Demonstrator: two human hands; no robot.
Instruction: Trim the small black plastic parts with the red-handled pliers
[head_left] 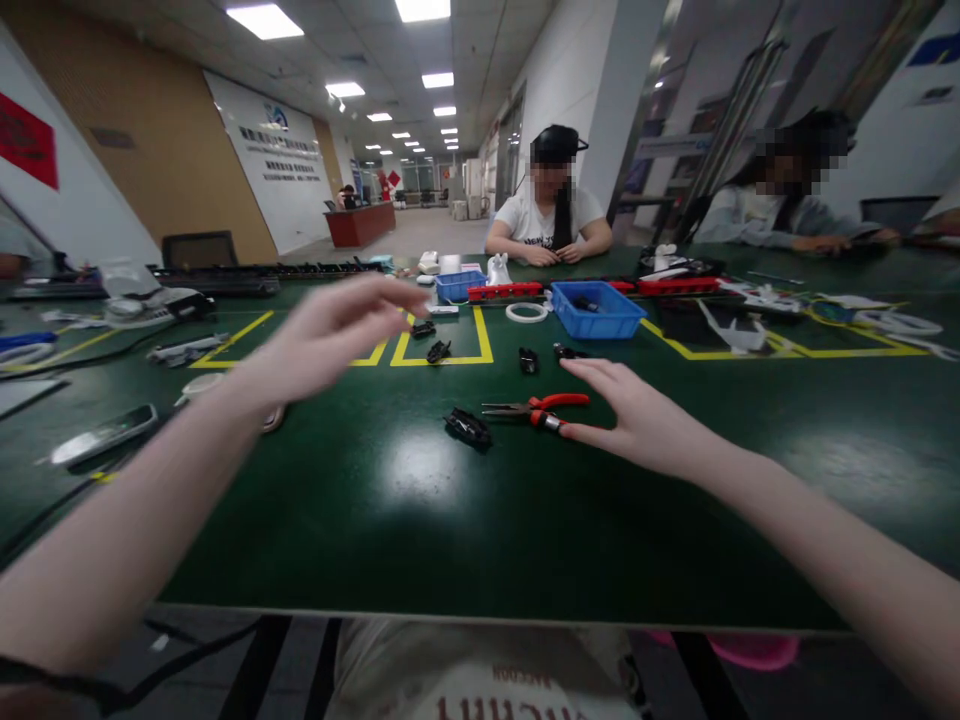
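My right hand [637, 415] reaches over the dark green table [420, 520], fingers stretched out, thumb tip touching the red handles of a pair of pliers [536, 407]. It holds nothing. My left hand [330, 335] hovers above the table to the left, blurred by motion, fingers loosely extended and empty. A small black plastic part [468, 427] lies just left of the pliers. More black parts [439, 351] lie farther back by the yellow tape lines.
A blue bin [598, 309] and a smaller blue bin [459, 286] stand behind the parts, with a white tape ring [526, 312] between them. Two people sit across the table. Cables and devices [105, 434] lie at the left. The near table edge runs below my arms.
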